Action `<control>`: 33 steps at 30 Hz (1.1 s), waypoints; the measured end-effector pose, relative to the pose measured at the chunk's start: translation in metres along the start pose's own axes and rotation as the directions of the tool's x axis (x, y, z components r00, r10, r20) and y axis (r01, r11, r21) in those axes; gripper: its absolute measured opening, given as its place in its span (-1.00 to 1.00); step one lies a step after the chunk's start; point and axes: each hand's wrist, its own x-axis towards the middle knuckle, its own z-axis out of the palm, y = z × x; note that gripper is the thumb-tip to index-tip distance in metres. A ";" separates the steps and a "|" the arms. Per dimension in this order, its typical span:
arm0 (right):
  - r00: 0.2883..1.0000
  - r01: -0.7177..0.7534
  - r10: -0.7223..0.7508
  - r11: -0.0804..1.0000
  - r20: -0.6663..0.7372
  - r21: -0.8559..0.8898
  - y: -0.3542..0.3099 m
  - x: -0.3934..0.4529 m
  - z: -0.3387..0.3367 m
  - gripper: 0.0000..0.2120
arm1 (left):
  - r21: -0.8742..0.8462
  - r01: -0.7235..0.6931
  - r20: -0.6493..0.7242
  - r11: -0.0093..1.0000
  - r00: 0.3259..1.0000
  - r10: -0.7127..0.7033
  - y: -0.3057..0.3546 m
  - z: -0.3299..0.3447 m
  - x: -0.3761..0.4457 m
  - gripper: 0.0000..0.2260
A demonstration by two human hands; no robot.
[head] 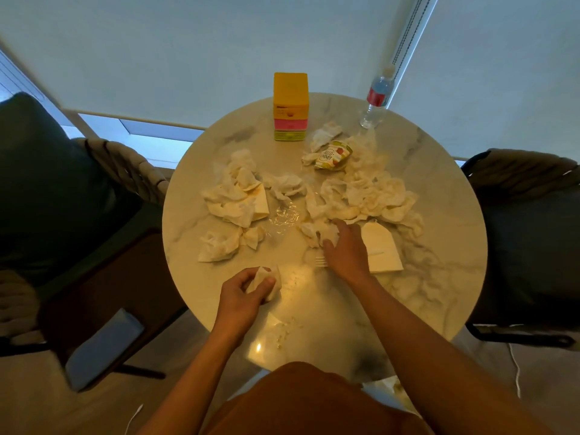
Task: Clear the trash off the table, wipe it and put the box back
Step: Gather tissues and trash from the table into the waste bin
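Round marble table fills centre of the head view; dark chairs stand at 9 o'clock and 3 o'clock beside it. Both forearms enter from 6 o'clock, the right one stretched further over the tabletop than the left.

Crumpled tissues lie in two heaps: one at 10 o'clock of table centre, a wider one at 2 o'clock. Yellow box stands upright at 12 o'clock near the far rim. Water bottle stands at 1 o'clock on the rim. Crushed printed cup lies among the tissues, between box and right heap.

Right hand, palm down, fingers curled, grips a tissue wad near table centre; flat paper sleeve just beside it at 3 o'clock; white plastic fork at its thumb side.

Left hand, at 7 o'clock near the near rim, fingers curled round a balled tissue, thumb pressing on it.
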 end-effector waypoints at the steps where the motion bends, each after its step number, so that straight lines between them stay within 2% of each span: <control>1: 0.999 -0.017 0.021 0.995 0.032 -0.103 0.004 0.009 0.000 -0.53 | 0.000 0.008 -0.006 1.000 1.000 -0.008 0.001 0.000 -0.001 -0.86; 3: 0.995 0.017 0.006 0.972 0.096 -0.235 0.009 0.019 0.002 -0.51 | 0.007 0.021 -0.004 1.000 1.000 -0.021 0.003 0.001 -0.001 -0.83; 5: 0.995 0.063 -0.043 0.971 0.090 -0.230 0.011 0.023 0.003 -0.55 | 0.017 0.021 0.001 1.000 1.000 -0.021 0.004 0.002 -0.001 -0.81; 11: 0.988 0.074 -0.063 0.995 -0.138 0.071 0.009 0.015 -0.012 -0.69 | 0.059 0.024 -0.010 0.998 1.000 -0.023 0.002 0.011 0.000 -0.80; 14: 0.973 0.099 -0.046 0.969 -0.225 0.228 0.010 0.005 -0.028 -0.80 | 0.099 -0.003 0.010 0.995 1.000 0.002 0.001 0.022 -0.002 -0.71; 16: 0.969 0.092 -0.002 0.931 -0.249 0.352 0.012 -0.001 -0.040 -0.86 | 0.105 -0.021 0.029 0.994 0.999 0.018 0.002 0.033 -0.006 -0.73; 19: 0.972 0.065 0.070 0.840 -0.225 0.539 0.018 -0.012 -0.059 -0.79 | 0.104 -0.053 0.041 0.993 0.998 0.049 0.004 0.052 -0.016 -0.77; 21: 0.972 0.055 0.095 0.796 -0.215 0.602 0.026 -0.024 -0.074 -0.77 | 0.130 -0.073 0.043 0.989 0.997 0.068 0.004 0.067 -0.026 -0.82; 25: 0.974 0.041 0.109 0.780 -0.200 0.624 0.065 -0.049 -0.108 -0.75 | 0.182 -0.111 0.084 0.977 0.992 0.097 -0.001 0.104 -0.048 -0.98; 33: 0.965 -0.129 0.253 0.671 -0.062 0.730 0.189 -0.109 -0.174 -0.70 | 0.198 -0.144 0.159 0.970 0.981 0.113 -0.019 0.201 -0.112 -0.91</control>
